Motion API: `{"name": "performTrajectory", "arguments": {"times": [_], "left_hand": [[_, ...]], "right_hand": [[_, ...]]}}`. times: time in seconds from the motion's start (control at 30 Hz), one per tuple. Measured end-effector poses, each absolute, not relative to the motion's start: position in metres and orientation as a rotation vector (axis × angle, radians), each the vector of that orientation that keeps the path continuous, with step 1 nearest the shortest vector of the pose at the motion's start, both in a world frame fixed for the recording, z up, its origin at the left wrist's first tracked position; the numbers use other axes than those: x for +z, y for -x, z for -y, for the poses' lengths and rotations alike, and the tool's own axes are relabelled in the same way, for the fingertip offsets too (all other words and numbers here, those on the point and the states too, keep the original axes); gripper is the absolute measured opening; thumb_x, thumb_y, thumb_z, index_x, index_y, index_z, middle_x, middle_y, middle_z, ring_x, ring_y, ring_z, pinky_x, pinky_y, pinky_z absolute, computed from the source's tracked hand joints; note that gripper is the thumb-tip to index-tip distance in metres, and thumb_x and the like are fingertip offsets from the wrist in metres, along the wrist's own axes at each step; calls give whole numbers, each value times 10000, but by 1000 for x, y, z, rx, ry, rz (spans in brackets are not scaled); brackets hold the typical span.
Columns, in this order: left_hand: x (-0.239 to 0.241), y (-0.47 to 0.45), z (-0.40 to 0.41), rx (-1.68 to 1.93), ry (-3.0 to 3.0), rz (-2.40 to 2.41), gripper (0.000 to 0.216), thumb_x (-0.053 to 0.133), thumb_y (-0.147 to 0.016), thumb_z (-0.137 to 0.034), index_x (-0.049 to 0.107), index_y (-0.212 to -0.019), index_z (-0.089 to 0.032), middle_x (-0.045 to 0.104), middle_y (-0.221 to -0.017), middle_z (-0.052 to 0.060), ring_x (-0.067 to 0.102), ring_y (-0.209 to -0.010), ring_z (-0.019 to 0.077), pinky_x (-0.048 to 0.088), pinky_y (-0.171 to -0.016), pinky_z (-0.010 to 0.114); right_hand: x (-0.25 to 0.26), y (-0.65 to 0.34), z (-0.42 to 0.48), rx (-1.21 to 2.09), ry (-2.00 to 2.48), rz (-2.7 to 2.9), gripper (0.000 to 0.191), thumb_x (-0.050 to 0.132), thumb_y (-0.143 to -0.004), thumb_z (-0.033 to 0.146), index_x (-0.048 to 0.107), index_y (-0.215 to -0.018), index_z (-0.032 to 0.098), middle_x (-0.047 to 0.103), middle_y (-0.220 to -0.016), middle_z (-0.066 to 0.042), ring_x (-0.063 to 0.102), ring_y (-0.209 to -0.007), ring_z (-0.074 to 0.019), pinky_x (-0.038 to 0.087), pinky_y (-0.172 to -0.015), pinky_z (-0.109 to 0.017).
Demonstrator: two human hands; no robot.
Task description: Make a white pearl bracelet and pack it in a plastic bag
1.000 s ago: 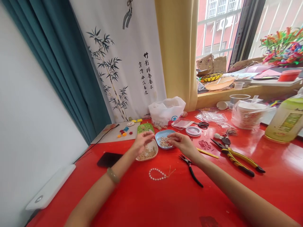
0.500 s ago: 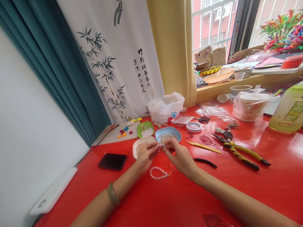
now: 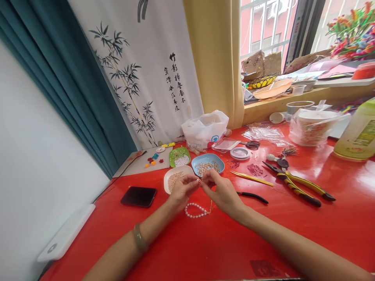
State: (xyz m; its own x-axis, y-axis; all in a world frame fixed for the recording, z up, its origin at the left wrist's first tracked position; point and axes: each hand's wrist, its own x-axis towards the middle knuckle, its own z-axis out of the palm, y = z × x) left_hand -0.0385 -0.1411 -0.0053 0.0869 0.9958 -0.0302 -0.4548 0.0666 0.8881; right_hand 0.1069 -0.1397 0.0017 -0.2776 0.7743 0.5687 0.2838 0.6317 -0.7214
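My left hand is closed in a pinch, its fingertips meeting those of my right hand above the red table. Between the fingertips is something tiny, too small to name. My right hand is pinched as well. Just below them lies a loop of white pearl beads with a gold chain end. Behind my fingers stand a white dish of small beige beads, a blue dish of gold beads and a green dish holding white beads.
Right of my hands lie gold tweezers, yellow-and-black pliers and a black handle. A black phone is on the left. Farther back are a white plastic bag, scissors, round lids and a bottle.
Both hands stay pinched together in nearly the same place, with a slight shift of the fingertips. The whole view has tilted a little.
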Motion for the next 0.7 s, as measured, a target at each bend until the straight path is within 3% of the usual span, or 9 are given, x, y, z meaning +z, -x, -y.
{"name": "performTrajectory", "arguments": {"times": [0.43,0.7], "left_hand": [[-3,38,142,1313,-971,-884,193,767,-501,-177,628,-626,-128,647,-622,6,592,-628,102,453,-666,212],[0,42,141,1305,-1065,-887,210,759,-526,-213,608,-651,-137,619,-619,-10,571,-597,93,439,-648,226]], "right_hand": [[-1,-106,138,582,848,1880,70,466,-738,141,441,-746,205,569,-638,22,550,-567,-110,444,-564,-231],[-1,-110,135,699,731,1921,23,455,-823,205,445,-803,210,619,-733,-2,592,-674,-123,452,-626,-248]]}}
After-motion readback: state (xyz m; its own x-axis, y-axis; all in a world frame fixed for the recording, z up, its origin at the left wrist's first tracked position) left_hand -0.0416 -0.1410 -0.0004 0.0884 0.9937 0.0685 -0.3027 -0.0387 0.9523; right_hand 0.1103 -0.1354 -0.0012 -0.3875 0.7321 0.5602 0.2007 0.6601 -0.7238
